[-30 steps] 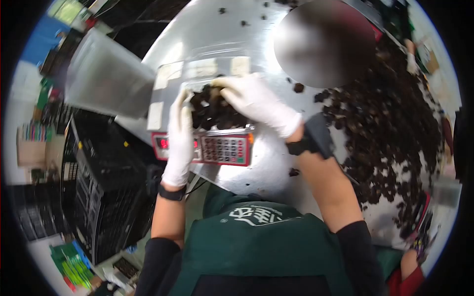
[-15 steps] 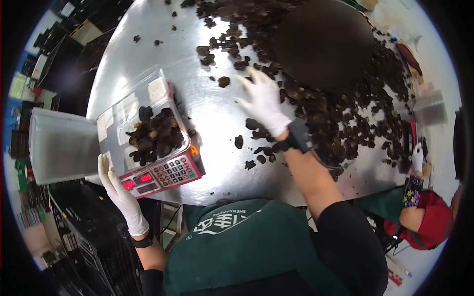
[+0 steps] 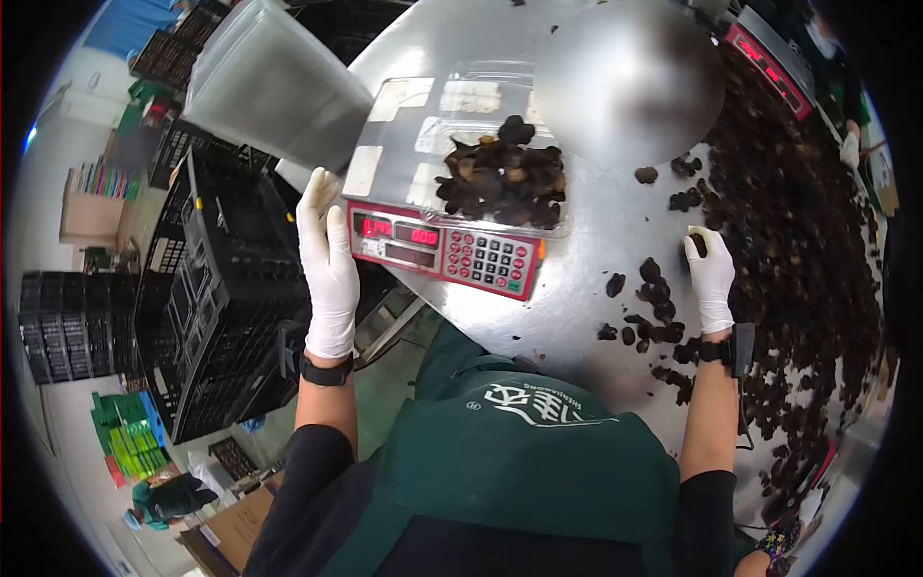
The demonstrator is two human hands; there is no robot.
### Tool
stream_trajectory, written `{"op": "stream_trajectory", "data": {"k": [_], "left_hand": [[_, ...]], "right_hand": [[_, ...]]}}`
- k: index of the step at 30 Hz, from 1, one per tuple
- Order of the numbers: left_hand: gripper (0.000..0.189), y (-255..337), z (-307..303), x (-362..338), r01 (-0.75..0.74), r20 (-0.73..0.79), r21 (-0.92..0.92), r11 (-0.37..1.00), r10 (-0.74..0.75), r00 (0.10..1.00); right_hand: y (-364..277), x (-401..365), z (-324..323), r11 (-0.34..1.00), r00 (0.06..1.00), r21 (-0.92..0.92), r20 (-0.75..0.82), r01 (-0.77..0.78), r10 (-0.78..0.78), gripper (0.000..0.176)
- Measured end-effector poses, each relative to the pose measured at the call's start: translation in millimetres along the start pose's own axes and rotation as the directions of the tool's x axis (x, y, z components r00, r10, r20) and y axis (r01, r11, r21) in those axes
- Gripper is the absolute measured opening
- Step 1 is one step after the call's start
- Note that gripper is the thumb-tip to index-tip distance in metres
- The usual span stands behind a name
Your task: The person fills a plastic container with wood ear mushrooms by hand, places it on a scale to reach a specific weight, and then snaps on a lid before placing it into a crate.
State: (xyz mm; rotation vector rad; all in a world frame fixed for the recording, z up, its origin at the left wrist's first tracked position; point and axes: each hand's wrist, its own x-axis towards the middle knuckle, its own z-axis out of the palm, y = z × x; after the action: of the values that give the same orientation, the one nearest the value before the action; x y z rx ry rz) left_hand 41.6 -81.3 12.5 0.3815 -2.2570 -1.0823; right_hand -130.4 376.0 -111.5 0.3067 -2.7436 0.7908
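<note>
I log, from the left: black crates (image 3: 221, 288) stacked off the table edge. Left hand (image 3: 329, 269), white glove, fingers straight and together, holding nothing, just beside the left end of the scale (image 3: 442, 252). Clear tray (image 3: 409, 144) on the scale, loaded with dark dried mushrooms (image 3: 505, 183). Steel table (image 3: 567, 317), loose bits scattered. Right hand (image 3: 710, 279), gloved, fingers curled onto one dark piece (image 3: 699, 245) at the table. Big mushroom heap (image 3: 798, 240) at far right.
</note>
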Motion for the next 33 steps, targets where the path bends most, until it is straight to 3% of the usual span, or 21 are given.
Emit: {"op": "stream_trajectory", "data": {"k": [3,9,11,13,16,20,23,24,27,28,29,31,33], "left_hand": [[0.045,-6.0,-7.7,-1.8,-0.008,-0.01,0.048,0.999,0.009,1.0],[0.044,3.1,-0.1,0.1,-0.017,-0.006,-0.014,1.0,0.017,1.0],[0.044,5.0,4.6,-0.5,-0.039,0.016,0.001,0.999,0.039,0.999],[0.045,7.8,7.9,-2.9,-0.052,0.026,0.007,0.999,0.052,0.998],[0.045,8.7,6.9,-7.8,-0.045,0.051,0.01,0.999,0.044,0.998],[0.045,-2.3,0.2,-12.8,-0.014,0.071,0.009,1.0,0.014,0.997],[0.045,-6.6,-1.2,-15.9,0.005,0.07,0.001,1.0,-0.005,0.998],[0.045,-7.1,-1.1,-15.3,0.005,0.067,-0.003,1.0,-0.005,0.998],[0.045,-1.4,-2.0,-11.4,0.025,0.076,-0.041,0.999,-0.021,0.997],[0.045,-0.8,-3.0,-8.7,-0.002,0.061,-0.024,1.0,0.004,0.998],[0.045,-1.0,-4.1,-5.1,-0.026,0.045,-0.005,1.0,0.026,0.999],[0.045,2.5,-8.3,1.4,-0.036,0.022,0.016,0.999,0.036,0.999],[0.045,4.9,-12.4,10.2,-0.068,0.001,0.032,0.997,0.068,0.998]], "right_hand": [[-20.2,17.6,-0.7,0.993,0.997,0.094,0.021,0.07,-0.072,0.015],[-198.3,64.0,-18.0,0.829,0.941,0.448,-0.107,0.334,-0.322,0.014],[-232.0,71.8,2.3,0.759,0.857,0.41,-0.146,0.506,-0.494,0.019],[-255.1,71.3,24.8,0.72,0.767,0.299,-0.067,0.626,-0.638,0.031],[-270.7,66.1,48.5,0.705,0.67,0.12,0.236,0.699,-0.704,0.059],[-265.4,72.6,46.9,0.726,0.709,0.23,0.164,0.648,-0.686,0.066],[-262.5,83.0,36.8,0.722,0.75,0.339,0.067,0.603,-0.658,0.054],[-262.2,85.3,30.3,0.723,0.767,0.406,0.079,0.558,-0.636,0.041],[-257.2,90.8,12.5,0.795,0.877,0.558,0.229,0.238,-0.423,0.029],[-250.3,91.9,13.6,0.719,0.926,0.66,0.094,0.218,-0.367,0.019],[-241.9,94.5,6.9,0.688,0.943,0.717,0.14,0.113,-0.301,0.019],[-215.7,97.3,6.9,0.658,0.974,0.75,0.094,0.067,-0.207,0.017],[-198.5,89.0,-7.3,0.713,0.983,0.7,0.147,-0.028,-0.107,0.016]]}}
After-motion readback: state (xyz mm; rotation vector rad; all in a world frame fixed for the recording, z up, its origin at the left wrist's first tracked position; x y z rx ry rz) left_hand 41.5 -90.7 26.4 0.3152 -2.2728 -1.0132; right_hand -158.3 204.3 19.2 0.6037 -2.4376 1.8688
